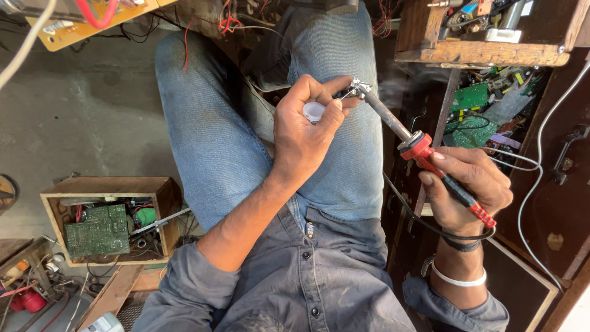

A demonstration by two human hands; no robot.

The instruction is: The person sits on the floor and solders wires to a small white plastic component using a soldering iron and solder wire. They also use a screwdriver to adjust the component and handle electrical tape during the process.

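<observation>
While the iron point(424, 161) points up and to the left across your lap, its tip meets a small metal part point(355, 90) pinched in your left hand point(305, 132). That part sits above your right thigh, held between thumb and fingertips, and a little smoke drifts just past it. The same hand also curls around a small white tub point(314, 111), which shows between thumb and palm. Your left hand is clenched on both things.

Your right hand point(470, 187) is closed around the iron's red handle, thumb along the side, with the dark shaft running from the red collar up to the tip. A black cord point(410, 212) leaves the handle's end and loops under your wrist. A white band point(458, 280) sits on that wrist.

Beneath the hands are your jeans point(215, 135) and grey shirt point(307, 276). To the right stands a dark cabinet with green circuit boards point(470, 98) stacked inside, and a wooden shelf point(485, 55) above holds loose parts. A white cable point(534, 166) hangs near the cabinet. At lower left, on the concrete floor point(80, 110), a wooden box point(110, 184) holds another green board point(97, 230) and some wires. A yellow board point(92, 24) lies at upper left.
</observation>
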